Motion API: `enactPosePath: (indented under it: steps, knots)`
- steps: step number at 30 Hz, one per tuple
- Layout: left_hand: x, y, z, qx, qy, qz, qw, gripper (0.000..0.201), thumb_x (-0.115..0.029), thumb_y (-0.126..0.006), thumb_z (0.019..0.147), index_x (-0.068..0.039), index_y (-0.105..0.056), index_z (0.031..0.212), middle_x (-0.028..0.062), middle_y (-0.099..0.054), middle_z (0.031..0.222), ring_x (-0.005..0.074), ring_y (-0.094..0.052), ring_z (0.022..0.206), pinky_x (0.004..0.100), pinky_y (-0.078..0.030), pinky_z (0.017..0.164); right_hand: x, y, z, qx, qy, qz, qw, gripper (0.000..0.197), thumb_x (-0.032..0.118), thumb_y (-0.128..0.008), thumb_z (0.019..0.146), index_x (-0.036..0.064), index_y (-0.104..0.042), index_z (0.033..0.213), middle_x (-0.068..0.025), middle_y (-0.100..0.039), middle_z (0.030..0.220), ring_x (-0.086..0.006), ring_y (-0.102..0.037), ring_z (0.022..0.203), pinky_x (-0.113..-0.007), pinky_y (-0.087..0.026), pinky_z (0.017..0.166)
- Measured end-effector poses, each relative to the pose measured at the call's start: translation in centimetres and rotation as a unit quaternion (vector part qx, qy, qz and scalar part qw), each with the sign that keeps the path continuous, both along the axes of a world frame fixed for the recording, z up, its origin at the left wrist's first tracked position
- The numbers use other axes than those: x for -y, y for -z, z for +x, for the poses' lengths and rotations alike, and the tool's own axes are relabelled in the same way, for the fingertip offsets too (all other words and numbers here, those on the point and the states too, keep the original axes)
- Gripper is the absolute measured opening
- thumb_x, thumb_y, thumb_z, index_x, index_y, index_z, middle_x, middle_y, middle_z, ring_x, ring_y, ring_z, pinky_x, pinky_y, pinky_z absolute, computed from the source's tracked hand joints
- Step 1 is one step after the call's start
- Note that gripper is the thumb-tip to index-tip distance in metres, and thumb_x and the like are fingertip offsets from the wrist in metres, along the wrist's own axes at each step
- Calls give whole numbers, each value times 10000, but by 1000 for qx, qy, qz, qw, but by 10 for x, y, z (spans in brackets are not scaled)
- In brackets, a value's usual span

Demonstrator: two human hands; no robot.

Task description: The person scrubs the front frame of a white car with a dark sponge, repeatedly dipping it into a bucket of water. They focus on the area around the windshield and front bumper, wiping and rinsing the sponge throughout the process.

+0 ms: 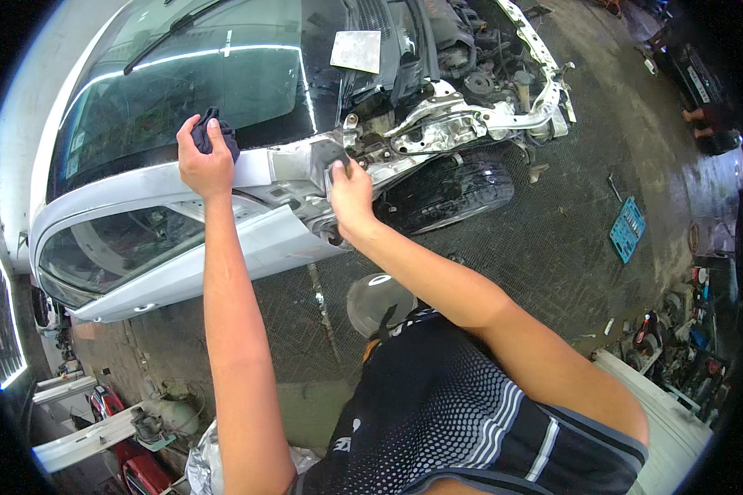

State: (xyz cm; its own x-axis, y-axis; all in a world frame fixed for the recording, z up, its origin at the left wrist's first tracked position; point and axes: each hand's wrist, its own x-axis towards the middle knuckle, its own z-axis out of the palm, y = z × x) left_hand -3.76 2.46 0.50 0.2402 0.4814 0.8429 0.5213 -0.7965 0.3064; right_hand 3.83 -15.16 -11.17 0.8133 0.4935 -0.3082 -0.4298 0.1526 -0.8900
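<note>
My left hand (pixel 206 169) is closed round a bunched dark cloth (pixel 220 136), raised at the edge of the windshield (pixel 248 91) beside the car's front pillar. My right hand (pixel 352 198) grips a flat dark grey pad (pixel 328 155) and presses it on the bare metal at the pillar's base. The pad's exact kind is hard to make out. Around it, the white car body (pixel 252 169) shows sanded grey patches, and the front fender is off, exposing the wheel (pixel 446 194) below my right hand.
A pale square sheet (pixel 357 51) lies near the windshield's base, beside the exposed engine bay (pixel 479 70). On the floor are a blue tool case (pixel 627 229) and a round translucent lid-like piece (pixel 380 304). Assorted tools and parts (pixel 693 346) crowd the right side.
</note>
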Motion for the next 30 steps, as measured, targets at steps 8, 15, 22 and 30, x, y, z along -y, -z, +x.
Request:
enactPosePath:
  steps: [8,15,22,30]
  knots:
    - [2,1,2,-7,-16,-8,1000,290,-326,-720,933,-126,-681,1140,112,-738,1036,322,-720,904,414,-555,762,-19,-46,-11,176,-108,-134,969,431,183,-484,1059,-27,-514,1434,-292,-609,1342,-398,-594,1256,-395,-436,1064]
    - [2,-2,3,-9,-20,0,1000,295,-347,-712,932,-133,-680,1132,114,-734,1026,333,-713,903,432,-551,768,57,18,23,346,7,-73,935,327,146,-540,1056,122,-605,1375,-104,-653,921,-144,-577,746,-334,-549,757]
    - [0,2,-3,-14,-21,27,999,280,-332,-720,916,-136,-684,1113,107,-732,997,329,-711,886,426,-552,760,93,27,78,212,-112,-95,966,380,226,-757,923,-8,-621,1189,-56,-676,1023,-116,-638,868,-279,-560,717]
    - [-8,-4,-6,-2,0,14,1000,288,-385,-719,918,-152,-693,1084,108,-738,995,348,-709,878,429,-557,750,121,62,26,78,-260,-123,955,266,173,-770,915,17,-659,1099,-33,-677,944,-112,-637,803,-297,-577,668]
